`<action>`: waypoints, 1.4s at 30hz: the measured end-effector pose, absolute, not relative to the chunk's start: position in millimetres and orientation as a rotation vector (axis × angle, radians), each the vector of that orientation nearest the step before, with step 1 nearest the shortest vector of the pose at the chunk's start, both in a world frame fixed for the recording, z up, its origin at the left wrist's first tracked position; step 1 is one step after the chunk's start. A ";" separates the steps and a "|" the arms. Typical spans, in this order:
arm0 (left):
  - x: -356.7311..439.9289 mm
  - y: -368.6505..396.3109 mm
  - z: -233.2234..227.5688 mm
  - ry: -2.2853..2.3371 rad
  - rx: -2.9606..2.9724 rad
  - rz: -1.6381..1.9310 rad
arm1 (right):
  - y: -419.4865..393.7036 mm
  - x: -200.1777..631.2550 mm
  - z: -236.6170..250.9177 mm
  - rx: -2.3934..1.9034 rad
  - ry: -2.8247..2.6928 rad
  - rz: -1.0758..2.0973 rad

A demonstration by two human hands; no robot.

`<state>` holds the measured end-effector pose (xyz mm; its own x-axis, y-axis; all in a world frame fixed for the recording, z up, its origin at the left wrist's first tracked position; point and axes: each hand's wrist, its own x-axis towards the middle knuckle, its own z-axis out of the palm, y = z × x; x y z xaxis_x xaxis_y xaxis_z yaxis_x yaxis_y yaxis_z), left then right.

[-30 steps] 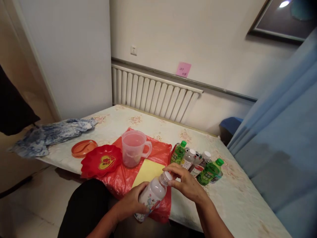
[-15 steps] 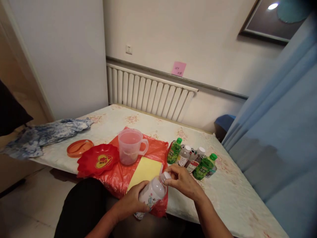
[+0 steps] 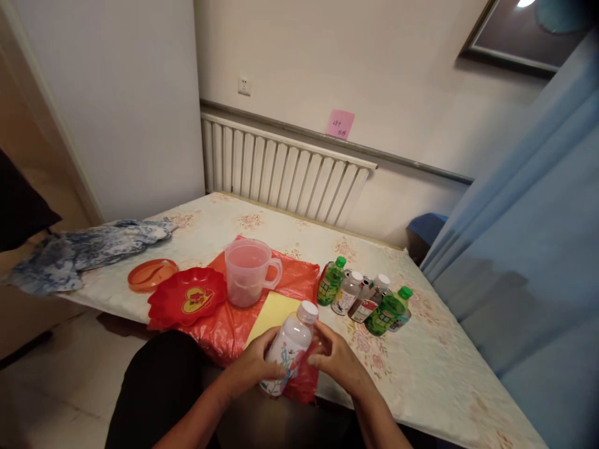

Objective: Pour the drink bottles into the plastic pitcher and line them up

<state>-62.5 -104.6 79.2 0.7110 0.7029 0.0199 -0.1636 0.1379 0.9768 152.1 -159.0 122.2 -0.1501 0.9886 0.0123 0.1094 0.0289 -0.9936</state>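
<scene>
Low in the middle of the frame, both hands close around a small bottle (image 3: pixel 289 349) with a white cap and a printed label. The left hand (image 3: pixel 255 365) wraps its lower body from the left, fingers curled over the label; the right hand (image 3: pixel 334 358) presses against its right side, fingers laid along the bottle below the cap. The bottle stands tilted, cap leaning up and to the right, and the cap itself shows free above both hands. It is held over the near edge of the table (image 3: pixel 421 374), just above a red plastic bag (image 3: pixel 224 324).

Just beyond the hands a yellow sheet (image 3: pixel 274 308) lies on the bag. Left of it sit a red dish (image 3: pixel 187 299) and an orange lid (image 3: pixel 152 274); a clear measuring jug (image 3: pixel 248 280) stands behind the sheet. To the right of centre a cluster of small bottles (image 3: pixel 362 299) stands, some green-capped, some white-capped. A blue patterned cloth (image 3: pixel 79 252) lies at the far left edge, and a radiator (image 3: pixel 281 171) lines the wall behind.
</scene>
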 end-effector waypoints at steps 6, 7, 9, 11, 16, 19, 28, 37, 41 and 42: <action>-47.7 -96.5 78.5 0.472 1.309 0.673 | -167.1 131.1 106.0 -1.175 -1.271 1.229; -44.9 -95.4 78.3 0.465 1.319 0.679 | -166.8 131.2 104.7 -1.197 -1.262 1.195; -39.0 -93.6 78.1 0.466 1.347 0.686 | -165.6 133.0 102.5 -1.231 -1.240 1.135; -32.8 -92.4 79.1 0.478 1.386 0.685 | -164.5 135.1 101.2 -1.265 -1.203 1.085; -15.6 -91.0 80.8 0.490 1.484 0.637 | -167.4 138.9 102.9 -1.365 -1.100 1.004; -5.3 -87.6 72.5 0.474 1.575 0.587 | -171.6 146.1 100.5 -1.417 -1.078 0.934; -8.7 -34.8 20.6 1.032 2.008 0.779 | -187.8 233.5 74.1 -1.589 -0.865 0.570; -25.2 -14.3 -11.4 1.169 2.590 0.803 | -202.5 342.9 62.0 -1.819 -0.689 0.122; -24.6 -15.2 -12.2 1.173 2.607 0.827 | -194.3 370.7 50.0 -1.879 -0.636 0.025; -24.9 -14.7 -12.8 1.171 2.606 0.836 | -191.3 375.4 47.1 -1.888 -0.626 0.003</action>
